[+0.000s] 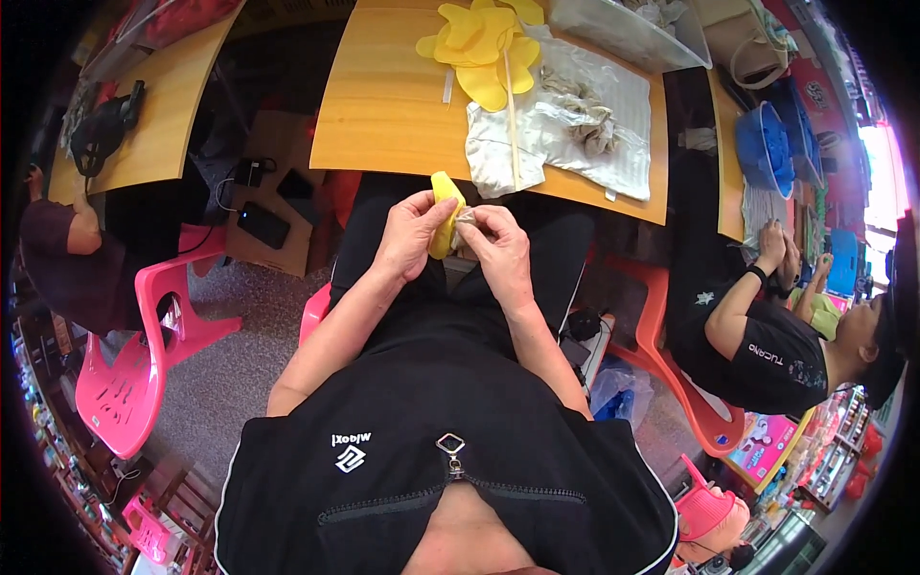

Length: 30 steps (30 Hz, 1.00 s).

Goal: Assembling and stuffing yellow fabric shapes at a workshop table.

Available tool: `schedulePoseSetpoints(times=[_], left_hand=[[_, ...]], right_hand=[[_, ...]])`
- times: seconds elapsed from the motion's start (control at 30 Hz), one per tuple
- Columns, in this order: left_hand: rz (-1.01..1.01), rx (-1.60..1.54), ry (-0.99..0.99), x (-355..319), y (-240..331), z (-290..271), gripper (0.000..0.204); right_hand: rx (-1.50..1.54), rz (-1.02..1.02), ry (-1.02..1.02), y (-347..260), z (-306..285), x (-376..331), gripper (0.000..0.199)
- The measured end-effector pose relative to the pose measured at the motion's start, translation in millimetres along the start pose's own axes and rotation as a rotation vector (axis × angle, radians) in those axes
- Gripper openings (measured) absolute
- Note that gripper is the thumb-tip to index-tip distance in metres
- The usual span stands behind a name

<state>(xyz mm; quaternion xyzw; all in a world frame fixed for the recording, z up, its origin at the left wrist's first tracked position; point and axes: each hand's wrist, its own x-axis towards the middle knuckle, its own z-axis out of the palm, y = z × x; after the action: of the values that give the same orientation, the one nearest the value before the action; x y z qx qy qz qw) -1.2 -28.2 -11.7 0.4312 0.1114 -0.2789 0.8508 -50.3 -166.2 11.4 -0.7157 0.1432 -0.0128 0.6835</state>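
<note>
Over my lap, just off the table's near edge, my left hand [414, 230] pinches a flat yellow cut piece [444, 189], which stands upright with its narrow end up. Close beside it, my right hand [500, 247] has its fingertips together on a small crumpled greyish scrap [466, 217] at the yellow piece's edge. Whether the scrap is joined to the yellow piece I cannot tell. On the table lies a loose pile of similar yellow pieces [476, 43]. Right of it, a bunched grey-beige heap [582, 107] rests on white cloth [628, 134].
A thin wooden stick [511, 125] lies across the white cloth on the wooden table [383, 105]. At the table's back right stands a clear plastic bin [632, 34]. Pink chairs [144, 345] stand at left, an orange-red chair [656, 335] at right. Another person [767, 335] sits at right.
</note>
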Motion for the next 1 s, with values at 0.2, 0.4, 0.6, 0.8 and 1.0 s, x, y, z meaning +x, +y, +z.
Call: schedulePoseSetpoints(times=[0.2, 0.4, 0.6, 0.8, 1.0], left_hand=[[0.042, 0.096, -0.052, -3.2, -2.7, -2.7, 0.022], [0.036, 0.163, -0.053, -4.8, 3.8, -4.1, 0.022], [-0.019, 0.023, -0.07, -9.2, 7.5, 0.2, 0.021], [-0.066, -0.043, -0.073, -10.7, 8.8, 3.3, 0.021], [0.193, 0.001, 0.051, -10.2, -1.0, 7.5, 0.023]], right_hand=[[-0.121, -0.079, 0.025, -5.5, 7.6, -2.6, 0.02], [-0.233, -0.211, 0.023, -3.1, 12.0, -4.7, 0.02], [-0.004, -0.171, -0.009, 1.4, 6.0, -1.2, 0.023], [0.332, 0.011, -0.152, 3.1, -1.5, -1.9, 0.02], [0.215, -0.078, -0.024, -5.7, 4.6, -3.0, 0.014]])
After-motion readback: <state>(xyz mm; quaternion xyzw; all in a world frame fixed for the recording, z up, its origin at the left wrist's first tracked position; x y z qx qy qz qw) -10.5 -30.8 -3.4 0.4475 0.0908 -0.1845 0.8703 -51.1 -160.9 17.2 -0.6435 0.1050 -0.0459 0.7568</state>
